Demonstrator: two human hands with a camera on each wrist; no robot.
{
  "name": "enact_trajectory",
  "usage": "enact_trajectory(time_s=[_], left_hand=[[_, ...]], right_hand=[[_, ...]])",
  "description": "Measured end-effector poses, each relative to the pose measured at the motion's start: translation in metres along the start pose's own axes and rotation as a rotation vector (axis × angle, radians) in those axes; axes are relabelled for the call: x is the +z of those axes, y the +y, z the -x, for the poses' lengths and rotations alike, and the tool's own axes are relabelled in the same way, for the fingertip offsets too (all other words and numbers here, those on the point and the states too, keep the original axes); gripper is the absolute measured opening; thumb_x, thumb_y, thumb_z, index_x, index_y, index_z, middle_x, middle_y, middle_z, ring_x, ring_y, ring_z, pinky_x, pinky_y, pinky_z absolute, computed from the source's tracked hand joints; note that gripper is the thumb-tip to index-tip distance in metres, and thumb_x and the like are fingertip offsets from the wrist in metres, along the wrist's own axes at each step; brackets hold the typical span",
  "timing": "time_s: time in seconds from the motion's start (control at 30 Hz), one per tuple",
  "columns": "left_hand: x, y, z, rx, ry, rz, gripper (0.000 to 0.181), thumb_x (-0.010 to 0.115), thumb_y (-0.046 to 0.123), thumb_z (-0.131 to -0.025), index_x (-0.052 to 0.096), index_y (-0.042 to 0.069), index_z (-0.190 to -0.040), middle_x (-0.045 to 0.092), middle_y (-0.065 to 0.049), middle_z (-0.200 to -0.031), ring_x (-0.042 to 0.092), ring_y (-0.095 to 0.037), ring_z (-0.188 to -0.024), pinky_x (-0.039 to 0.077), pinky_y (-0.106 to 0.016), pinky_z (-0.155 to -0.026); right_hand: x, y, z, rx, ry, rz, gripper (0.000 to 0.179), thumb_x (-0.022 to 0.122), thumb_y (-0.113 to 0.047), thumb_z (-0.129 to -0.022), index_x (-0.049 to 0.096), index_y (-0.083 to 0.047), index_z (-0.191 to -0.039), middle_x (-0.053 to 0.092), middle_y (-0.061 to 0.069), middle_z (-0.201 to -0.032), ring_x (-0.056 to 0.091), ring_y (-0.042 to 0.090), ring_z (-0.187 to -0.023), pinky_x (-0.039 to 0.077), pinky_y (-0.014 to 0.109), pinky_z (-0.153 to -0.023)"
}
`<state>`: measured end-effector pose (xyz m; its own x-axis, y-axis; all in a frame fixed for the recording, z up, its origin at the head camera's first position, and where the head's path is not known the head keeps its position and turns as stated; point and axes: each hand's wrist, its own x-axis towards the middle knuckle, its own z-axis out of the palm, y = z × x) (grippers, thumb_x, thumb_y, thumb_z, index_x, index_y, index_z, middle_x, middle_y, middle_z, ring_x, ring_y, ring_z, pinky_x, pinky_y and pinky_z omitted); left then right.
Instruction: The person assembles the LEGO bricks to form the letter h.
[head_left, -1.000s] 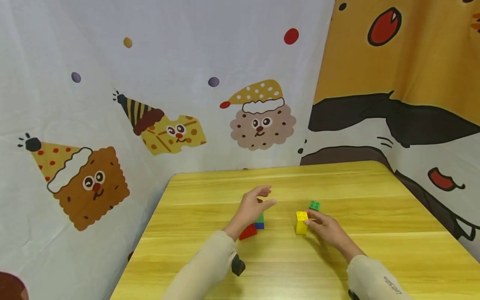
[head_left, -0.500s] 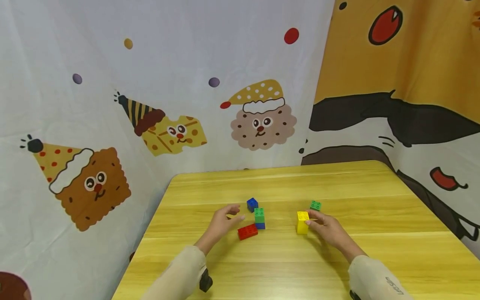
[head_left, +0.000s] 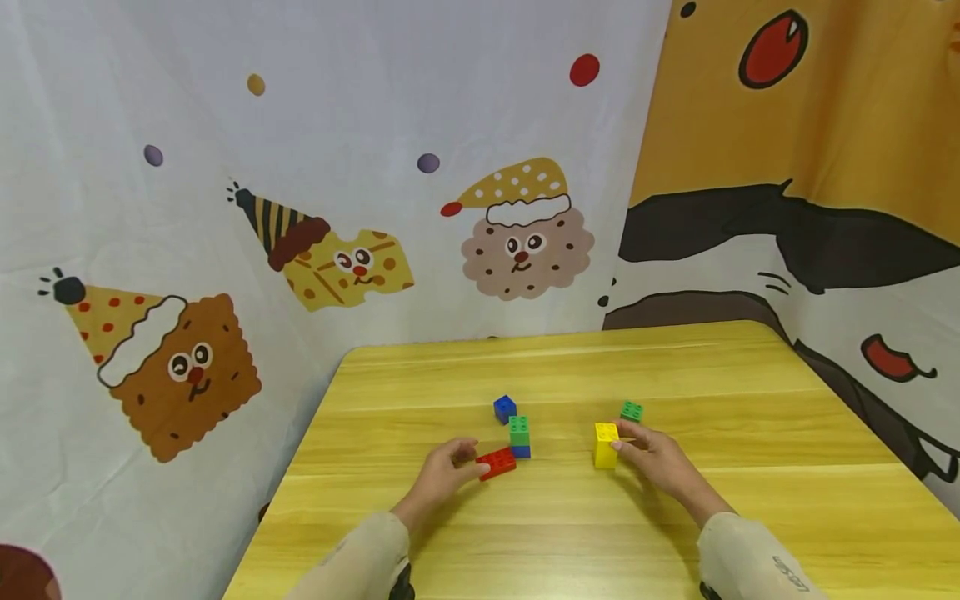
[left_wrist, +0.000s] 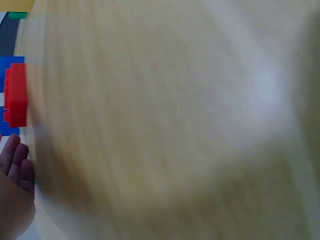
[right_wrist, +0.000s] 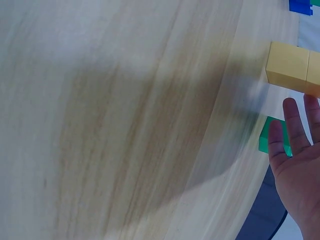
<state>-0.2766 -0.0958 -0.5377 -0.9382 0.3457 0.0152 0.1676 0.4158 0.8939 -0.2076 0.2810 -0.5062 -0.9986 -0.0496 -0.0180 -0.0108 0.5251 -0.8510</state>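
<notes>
My right hand (head_left: 656,457) pinches a stack of two yellow building bricks (head_left: 606,446) between thumb and fingertips, the stack standing upright. In the right wrist view the yellow stack (right_wrist: 295,65) shows a seam, and the other fingers stretch out below it. At the left end of a red brick (head_left: 497,463) is my left hand (head_left: 442,477), thumb overlapping the brick's near corner and fingers loosely bent. The left wrist view has those fingers (left_wrist: 17,165) right beside the red brick (left_wrist: 17,95).
A green brick on a blue one (head_left: 519,437) stands at the red brick's right end. Behind it lies a blue brick (head_left: 505,408). Past my right fingers sits another green brick (head_left: 632,409). The wooden table (head_left: 570,533) meets a printed cloth (head_left: 420,83) at the back.
My left hand has drawn back leftward and down from above the blue and green bricks to the red brick's left end, uncovering them. My right hand keeps its hold on the yellow stack.
</notes>
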Motion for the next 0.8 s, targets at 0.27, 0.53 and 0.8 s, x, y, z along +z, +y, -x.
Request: enact_trajectory(time_s=[0.27,0.53,0.8], left_hand=[[0.0016,-0.0057,0.0002,0.048,-0.034,-0.064,0.049,0.083,0.024,-0.086,0.065,0.001,-0.126,0.066,-0.009,-0.12,0.061,-0.03,-0.114,0.048,-0.051,-0.101],[0.003,-0.0049,-0.0016,0.123,-0.036,-0.187,0.026,0.082,0.02,-0.087,0.072,0.009,-0.109,0.065,0.001,-0.107,0.059,-0.019,-0.1,0.05,-0.039,-0.09],[-0.0031,-0.0031,0.0021,0.103,-0.031,-0.138,0.026,0.081,0.017,-0.088,0.073,0.007,-0.111,0.067,-0.001,-0.11,0.063,-0.022,-0.105,0.052,-0.043,-0.094]], right_hand=[[0.0008,-0.0032,0.0004,-0.003,-0.002,0.011,0.065,0.056,-0.041,-0.104,0.041,-0.001,-0.154,0.049,0.024,-0.148,0.049,0.046,-0.131,0.044,0.06,-0.103],[0.0021,-0.0039,0.0,0.009,0.001,0.006,0.064,0.056,-0.042,-0.104,0.042,-0.002,-0.153,0.049,0.023,-0.148,0.049,0.045,-0.132,0.044,0.059,-0.103],[0.0046,-0.0023,-0.0033,0.017,0.016,0.021,0.067,0.056,-0.045,-0.103,0.043,-0.002,-0.152,0.051,0.022,-0.148,0.051,0.044,-0.131,0.045,0.058,-0.103]])
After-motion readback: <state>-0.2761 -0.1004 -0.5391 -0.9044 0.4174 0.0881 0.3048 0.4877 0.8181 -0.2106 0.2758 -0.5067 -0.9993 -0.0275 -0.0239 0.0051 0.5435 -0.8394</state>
